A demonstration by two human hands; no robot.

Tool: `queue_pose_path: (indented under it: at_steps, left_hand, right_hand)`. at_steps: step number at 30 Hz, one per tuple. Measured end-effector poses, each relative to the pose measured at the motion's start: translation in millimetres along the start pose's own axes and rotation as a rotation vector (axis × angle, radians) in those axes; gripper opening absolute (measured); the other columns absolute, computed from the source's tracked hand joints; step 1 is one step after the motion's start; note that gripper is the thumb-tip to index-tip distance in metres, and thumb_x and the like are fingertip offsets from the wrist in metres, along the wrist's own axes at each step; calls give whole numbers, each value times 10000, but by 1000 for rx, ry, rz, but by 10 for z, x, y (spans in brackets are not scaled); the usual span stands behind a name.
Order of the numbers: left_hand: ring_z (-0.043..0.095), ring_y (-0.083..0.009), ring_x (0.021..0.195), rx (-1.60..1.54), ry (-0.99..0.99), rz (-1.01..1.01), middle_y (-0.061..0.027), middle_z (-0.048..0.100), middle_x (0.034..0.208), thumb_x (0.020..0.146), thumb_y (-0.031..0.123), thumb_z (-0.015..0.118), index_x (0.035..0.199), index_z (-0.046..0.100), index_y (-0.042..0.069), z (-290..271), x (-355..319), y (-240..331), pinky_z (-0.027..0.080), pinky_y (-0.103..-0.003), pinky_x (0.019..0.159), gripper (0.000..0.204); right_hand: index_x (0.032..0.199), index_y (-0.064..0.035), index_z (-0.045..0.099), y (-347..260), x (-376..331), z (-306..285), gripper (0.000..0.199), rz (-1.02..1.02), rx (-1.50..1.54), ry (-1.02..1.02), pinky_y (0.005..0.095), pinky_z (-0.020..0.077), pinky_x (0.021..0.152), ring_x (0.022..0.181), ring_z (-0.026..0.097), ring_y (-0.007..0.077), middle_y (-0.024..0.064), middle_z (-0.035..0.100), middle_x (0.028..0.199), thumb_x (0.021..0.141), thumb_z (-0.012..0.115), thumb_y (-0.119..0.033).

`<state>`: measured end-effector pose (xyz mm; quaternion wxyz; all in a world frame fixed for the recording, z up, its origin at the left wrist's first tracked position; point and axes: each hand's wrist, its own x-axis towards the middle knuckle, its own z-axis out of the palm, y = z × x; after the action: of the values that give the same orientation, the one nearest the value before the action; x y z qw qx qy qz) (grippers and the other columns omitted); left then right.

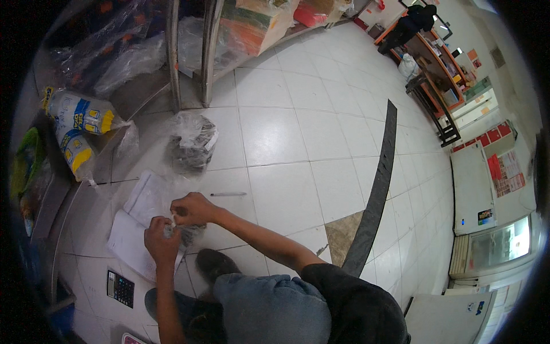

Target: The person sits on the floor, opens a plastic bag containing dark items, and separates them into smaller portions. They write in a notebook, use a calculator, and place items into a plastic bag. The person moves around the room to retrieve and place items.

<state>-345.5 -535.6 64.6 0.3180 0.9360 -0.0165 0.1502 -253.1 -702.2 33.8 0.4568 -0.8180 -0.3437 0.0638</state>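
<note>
Both of my hands meet over an open paper notebook (126, 243) on the tiled floor. My left hand (162, 239) and my right hand (192, 208) pinch the twisted neck of a clear plastic bag (192, 235), with fingers closed close together. The bag hangs between the hands and my shoe, and its contents are too small to make out. A pen (228, 194) lies to the right of my right hand. Beyond the hands rests another clear plastic bag (193, 142) with dark contents. A black calculator (120, 288) lies nearer me, left of my left forearm.
Metal shelving legs (207, 57) stand at the far left. Yellow-and-blue plastic packages (86, 117) lie on a low ledge. A long dark strip (382, 178) crosses the floor to the right. A person (409, 26) stands by an orange shelf (438, 57) at the far right.
</note>
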Motion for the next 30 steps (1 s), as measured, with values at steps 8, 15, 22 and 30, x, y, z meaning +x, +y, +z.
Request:
queue_pose_path:
  at_steps: [8,15,22,30]
  left_hand:
    - [617,-241,855,240,-39,-19,-47,627,901,699,216,737,856,671,95,-73,54,74,404,-369,809,209]
    - [655,-269,777,-48,25,103,-86,683,795,727,293,697,779,733,138,362,-301,-191,443,-472,824,167]
    - [666,-293,756,175,8,-96,-91,630,750,728,198,656,714,678,82,392,-285,-92,384,-499,946,119]
    - [667,-310,740,99,-50,-109,-130,633,694,786,197,601,918,607,47,438,-240,-48,374,-500,959,200]
  right_hand:
    - [785,-43,632,-294,142,-45,313,42,-167,-81,422,497,599,647,646,342,145,655,697,736,718,-340]
    - [758,0,646,39,-196,235,246,259,-8,-102,320,413,535,622,515,121,61,616,674,767,787,-202]
    - [939,-15,682,-378,-213,134,257,-26,-52,-27,302,525,591,650,645,158,108,688,758,817,754,-230]
    - [899,-6,668,-215,-232,65,147,18,-102,-17,314,520,598,660,635,192,97,680,801,795,723,-94]
